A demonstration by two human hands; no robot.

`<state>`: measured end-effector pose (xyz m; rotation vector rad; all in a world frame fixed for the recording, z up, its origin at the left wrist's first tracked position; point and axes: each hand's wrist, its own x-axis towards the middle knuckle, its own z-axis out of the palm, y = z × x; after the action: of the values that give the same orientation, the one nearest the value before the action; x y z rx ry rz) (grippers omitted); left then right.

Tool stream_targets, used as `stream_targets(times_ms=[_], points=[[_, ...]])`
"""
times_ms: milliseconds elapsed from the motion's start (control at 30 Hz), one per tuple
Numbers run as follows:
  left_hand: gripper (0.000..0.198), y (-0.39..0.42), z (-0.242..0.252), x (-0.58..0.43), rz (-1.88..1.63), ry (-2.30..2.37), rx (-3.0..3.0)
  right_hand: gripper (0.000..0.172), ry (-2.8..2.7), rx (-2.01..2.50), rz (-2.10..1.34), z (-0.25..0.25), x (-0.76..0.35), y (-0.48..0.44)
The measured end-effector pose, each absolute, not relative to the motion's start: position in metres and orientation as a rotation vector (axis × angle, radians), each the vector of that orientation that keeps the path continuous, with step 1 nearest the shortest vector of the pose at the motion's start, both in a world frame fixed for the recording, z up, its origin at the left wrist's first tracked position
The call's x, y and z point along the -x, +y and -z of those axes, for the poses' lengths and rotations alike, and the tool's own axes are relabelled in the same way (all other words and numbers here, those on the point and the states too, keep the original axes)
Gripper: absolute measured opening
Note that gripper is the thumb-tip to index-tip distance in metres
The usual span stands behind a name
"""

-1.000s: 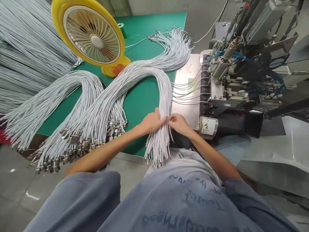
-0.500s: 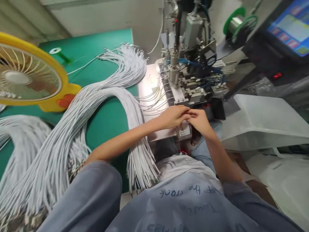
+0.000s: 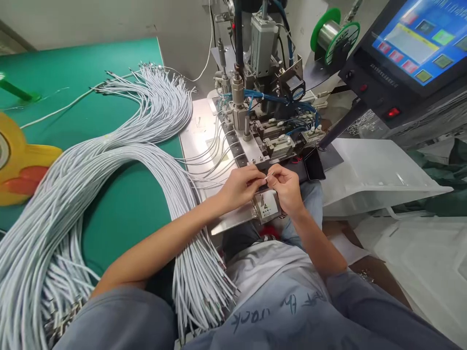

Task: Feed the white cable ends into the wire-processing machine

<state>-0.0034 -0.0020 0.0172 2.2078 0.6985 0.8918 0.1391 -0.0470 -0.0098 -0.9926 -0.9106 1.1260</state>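
My left hand and my right hand meet in front of a small machine with clamps and blue tubes. Both pinch the end of one thin white cable between their fingertips, just before the machine's slotted fixture row. Several white cables lie in that fixture and trail left over the metal plate. A thick bundle of white cables arcs over the green mat and hangs off the table edge by my left forearm.
A touch screen stands at the upper right, with a green wire spool beside it. A yellow fan sits at the left edge. White plastic bags lie right of the machine.
My view has swung right, from the cable bundle to the machine. Both hands left the bundle and moved to the machine's front, now pinching a single cable end.
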Motion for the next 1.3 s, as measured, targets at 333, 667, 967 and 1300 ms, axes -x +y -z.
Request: stream_targets(times_ms=[333, 667, 967, 1300], points=[[0.019, 0.001, -0.016, 0.004, -0.861, 0.696, -2.294, 0.014, -1.287, 1.246, -0.941, -0.006, -0.162, -0.044], [0.021, -0.001, -0.017, 0.006, -0.811, 0.88, -2.571, 0.019, -1.128, 1.388, -0.737, 0.007, -0.141, -0.049], [0.025, 0.0, -0.013, 0.006, -0.727, 0.91, -2.86, 0.021, -1.228, 1.355, -0.747, 0.007, -0.144, -0.046], [0.025, 0.0, -0.013, 0.001, -0.126, 0.911, -2.814, 0.018, -1.121, 1.442, -0.848, 0.037, -0.152, -0.045]])
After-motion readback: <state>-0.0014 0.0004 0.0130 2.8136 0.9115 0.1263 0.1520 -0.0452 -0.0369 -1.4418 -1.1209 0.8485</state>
